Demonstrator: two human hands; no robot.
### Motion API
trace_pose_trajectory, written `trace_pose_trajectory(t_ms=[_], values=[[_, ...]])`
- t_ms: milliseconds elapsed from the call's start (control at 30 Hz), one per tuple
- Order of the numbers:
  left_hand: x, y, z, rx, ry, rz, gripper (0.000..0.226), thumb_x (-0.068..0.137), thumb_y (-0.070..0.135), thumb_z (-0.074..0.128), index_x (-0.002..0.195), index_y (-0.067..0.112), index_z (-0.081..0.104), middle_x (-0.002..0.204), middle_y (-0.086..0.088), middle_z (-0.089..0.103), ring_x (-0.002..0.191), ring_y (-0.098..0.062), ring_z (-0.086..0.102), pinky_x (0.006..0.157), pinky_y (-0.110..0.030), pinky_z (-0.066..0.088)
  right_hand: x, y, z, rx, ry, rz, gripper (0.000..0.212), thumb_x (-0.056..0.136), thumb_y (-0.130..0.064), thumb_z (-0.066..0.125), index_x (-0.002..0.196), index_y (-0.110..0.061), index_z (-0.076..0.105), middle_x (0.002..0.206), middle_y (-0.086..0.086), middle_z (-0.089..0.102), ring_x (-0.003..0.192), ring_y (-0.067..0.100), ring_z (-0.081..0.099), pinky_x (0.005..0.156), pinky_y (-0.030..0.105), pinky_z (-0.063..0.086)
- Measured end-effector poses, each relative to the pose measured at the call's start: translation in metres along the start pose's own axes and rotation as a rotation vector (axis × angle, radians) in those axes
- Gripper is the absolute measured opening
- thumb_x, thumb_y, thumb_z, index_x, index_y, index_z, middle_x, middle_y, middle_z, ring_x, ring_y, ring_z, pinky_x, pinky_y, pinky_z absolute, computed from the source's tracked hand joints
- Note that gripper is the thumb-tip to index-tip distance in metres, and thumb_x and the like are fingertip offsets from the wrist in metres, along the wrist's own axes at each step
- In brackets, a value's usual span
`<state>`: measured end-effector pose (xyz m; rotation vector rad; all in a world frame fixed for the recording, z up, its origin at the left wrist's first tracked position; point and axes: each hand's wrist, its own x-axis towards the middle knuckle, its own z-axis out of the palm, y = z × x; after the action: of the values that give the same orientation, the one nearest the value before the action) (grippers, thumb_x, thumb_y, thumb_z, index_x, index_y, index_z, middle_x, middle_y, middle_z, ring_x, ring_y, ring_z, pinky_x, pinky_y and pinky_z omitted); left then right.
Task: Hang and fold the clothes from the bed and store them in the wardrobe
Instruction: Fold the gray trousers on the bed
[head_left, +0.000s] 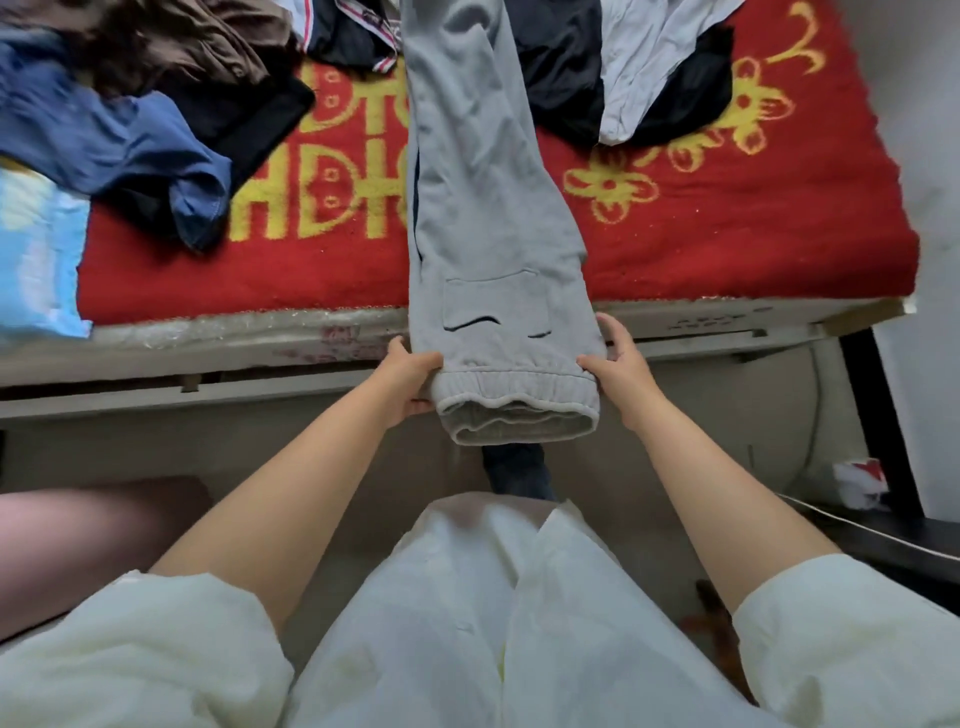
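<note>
Grey sweatpants (483, 197) lie stretched lengthwise across the bed, folded leg on leg, with the elastic waistband hanging over the near bed edge. My left hand (410, 379) grips the waistband's left corner. My right hand (615, 364) grips its right corner, thumb on top. A back pocket with dark stitching shows just above the waistband. The far ends of the legs run out of view at the top.
The bed carries a red blanket with yellow patterns (753, 218). Blue and brown clothes (130, 130) are piled at the left, dark and pale grey clothes (623, 67) at the top right, a light blue cloth (36, 254) at the far left. A black table edge (893, 540) stands at the right.
</note>
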<state>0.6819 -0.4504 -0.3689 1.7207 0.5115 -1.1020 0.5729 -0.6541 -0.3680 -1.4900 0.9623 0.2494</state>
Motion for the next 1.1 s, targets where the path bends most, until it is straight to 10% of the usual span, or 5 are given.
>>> trace_pose_trajectory(t_ms=[200, 333, 633, 800, 1100], values=[[-0.071, -0.035, -0.006, 0.057, -0.125, -0.084, 0.052, 0.097, 0.013, 0.038, 0.141, 0.036, 0.024, 0.12, -0.006, 0.052, 0.073, -0.018, 0.055, 0.061, -0.032, 0.048, -0.074, 0.018, -0.003, -0.029, -0.114, 0.186, 0.021, 0.092, -0.003, 0.043, 0.089, -0.009, 0.063, 0.063, 0.0, 0.052, 0.033, -0.001, 0.044, 0.033, 0.012, 0.031], [-0.087, -0.03, -0.01, -0.082, -0.075, -0.144, 0.008, 0.093, 0.014, 0.049, 0.093, 0.014, 0.057, 0.085, -0.005, 0.055, 0.07, -0.017, 0.053, 0.059, -0.029, 0.046, -0.079, -0.002, -0.003, 0.15, -0.069, 0.213, 0.024, 0.093, -0.008, 0.044, 0.07, -0.014, 0.05, 0.04, -0.006, 0.042, 0.028, 0.003, 0.036, 0.03, 0.01, 0.028], [-0.04, 0.085, -0.014, -0.541, -0.071, -0.003, 0.023, 0.089, 0.02, 0.046, 0.067, 0.014, 0.05, 0.048, 0.002, 0.052, 0.041, -0.009, 0.049, 0.039, -0.015, 0.044, -0.002, -0.092, -0.019, 0.406, -0.11, 0.085, 0.034, 0.084, 0.01, 0.021, 0.09, -0.001, 0.053, 0.087, 0.015, 0.059, 0.066, 0.023, 0.065, 0.057, 0.027, 0.057], [0.015, 0.169, -0.013, -0.64, -0.086, 0.027, 0.025, 0.089, 0.019, 0.046, 0.065, 0.013, 0.051, 0.041, 0.002, 0.053, 0.035, -0.01, 0.054, 0.041, -0.014, 0.046, 0.088, -0.145, -0.017, -0.071, -0.023, -0.161, 0.024, 0.08, 0.012, 0.057, 0.096, -0.006, 0.058, 0.074, 0.006, 0.058, 0.06, 0.008, 0.06, 0.064, 0.022, 0.055], [0.159, 0.327, -0.022, -0.71, 0.018, -0.024, 0.026, 0.091, 0.019, 0.048, 0.07, 0.007, 0.053, 0.047, -0.003, 0.058, 0.059, -0.013, 0.052, 0.045, -0.017, 0.048, 0.275, -0.25, 0.006, -0.285, 0.096, -0.229, 0.022, 0.076, -0.005, 0.061, 0.065, -0.023, 0.053, 0.061, -0.002, 0.048, 0.069, 0.015, 0.047, 0.07, 0.033, 0.043]])
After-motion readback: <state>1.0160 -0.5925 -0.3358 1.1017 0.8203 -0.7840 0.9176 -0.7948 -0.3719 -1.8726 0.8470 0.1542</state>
